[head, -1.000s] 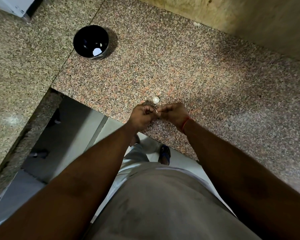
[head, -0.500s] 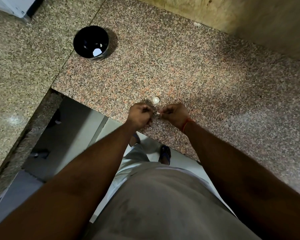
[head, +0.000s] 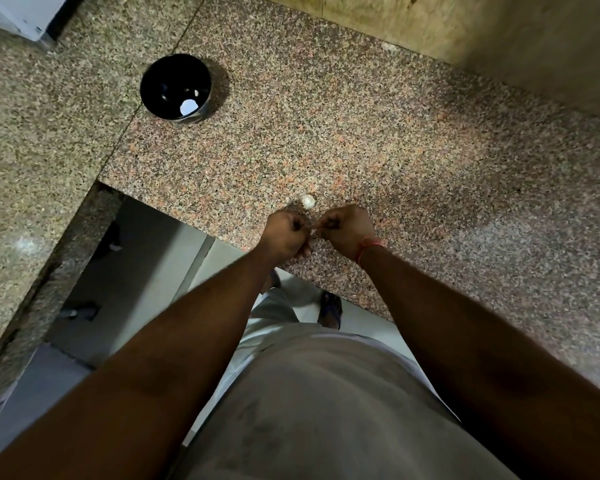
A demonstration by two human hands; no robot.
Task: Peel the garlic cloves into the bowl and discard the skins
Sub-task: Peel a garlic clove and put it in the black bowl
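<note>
Garlic clove [head: 313, 231] sits pinched between both grips, left hand [head: 286, 233] and right hand [head: 343, 230], right above the surface [head: 361, 140] edge. Another clove [head: 307, 200] lies just beyond; black bowl [head: 175, 86] is well off.

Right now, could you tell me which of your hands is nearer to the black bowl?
Left. The left hand lies on the side of the black bowl, though well short of it; the right hand sits beside the left, farther from the bowl.
</note>
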